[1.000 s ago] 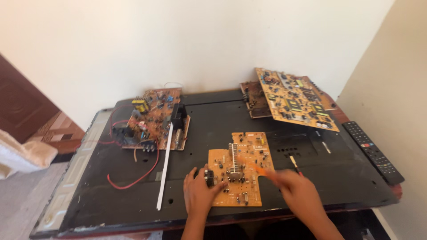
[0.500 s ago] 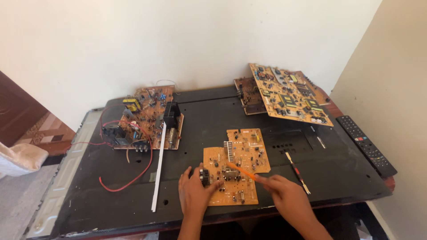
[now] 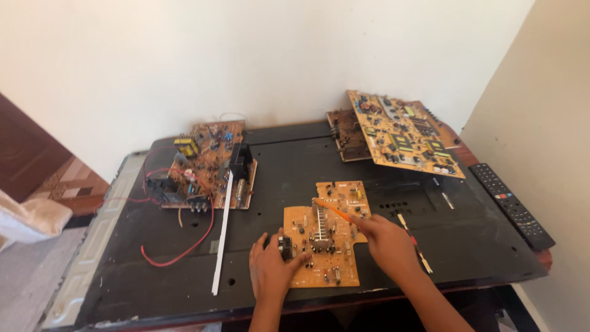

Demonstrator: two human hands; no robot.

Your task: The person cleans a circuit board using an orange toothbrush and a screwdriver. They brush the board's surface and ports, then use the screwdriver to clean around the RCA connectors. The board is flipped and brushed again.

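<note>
Head view, looking down on a black flat panel [image 3: 295,178] lying face down as the work surface; an orange circuit board [image 3: 326,237] lies flat on it near the front edge, just left of centre-right.

Left hand [image 3: 273,267]: palm down at the board's lower left corner; fingers loosely spread, thumb and fingertips resting on the board's edge beside a small black part; it pins the board rather than pinching anything.

Right hand [image 3: 386,243]: on the board's right edge; fingers closed around a thin orange stick tool [image 3: 332,209], held like a pen; the tool slants up and left, its tip over the upper middle of the board near a silver finned strip; whether the tip touches the board cannot be told.

Surroundings: a brown circuit board with wires [image 3: 206,166] at the far left of the panel, a red wire [image 3: 184,246] looping forward from it; a long white strip [image 3: 222,237] lying lengthwise between that board and the left hand; two large boards [image 3: 393,132] stacked and tilted at the far right corner; a black remote control [image 3: 513,206] on the right edge, well apart from the hands; a small striped probe [image 3: 415,243] lying just right of the right hand.
</note>
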